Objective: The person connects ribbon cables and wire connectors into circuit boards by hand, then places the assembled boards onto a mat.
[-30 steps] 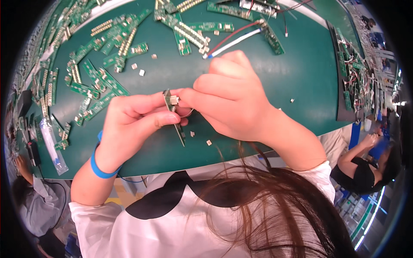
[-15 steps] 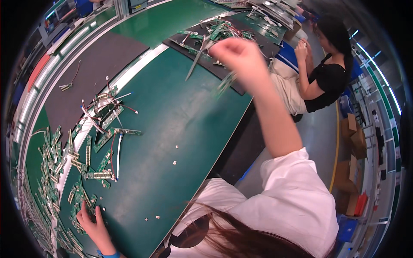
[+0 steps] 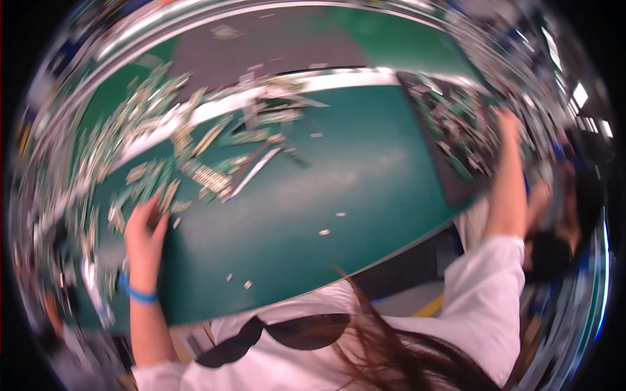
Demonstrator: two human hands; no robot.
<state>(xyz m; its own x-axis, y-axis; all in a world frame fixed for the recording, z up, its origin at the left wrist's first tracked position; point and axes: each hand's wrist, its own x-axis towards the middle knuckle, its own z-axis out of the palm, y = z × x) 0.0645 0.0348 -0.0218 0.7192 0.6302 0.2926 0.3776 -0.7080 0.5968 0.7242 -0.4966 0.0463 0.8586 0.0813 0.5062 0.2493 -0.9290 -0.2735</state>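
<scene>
On the green bench (image 3: 385, 169), circuit boards (image 3: 171, 194) are being flanked by the parted left hand (image 3: 143, 228); blurred right hand (image 3: 507, 122): grip cannot be told.

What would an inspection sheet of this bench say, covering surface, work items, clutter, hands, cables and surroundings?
Surface: green tabletop, with a dark mat at its right.
Work items: circuit boards heaped toward the left; another board pile on the mat.
Clutter: small pale pieces scattered on the tabletop.
Hands: left hand at the left heap, right hand by the mat's pile; blur hides whether either grips anything.
Cables: a white cable beside the left heap.
Surroundings: a person in a dark top at the right; the background is blurred.
</scene>
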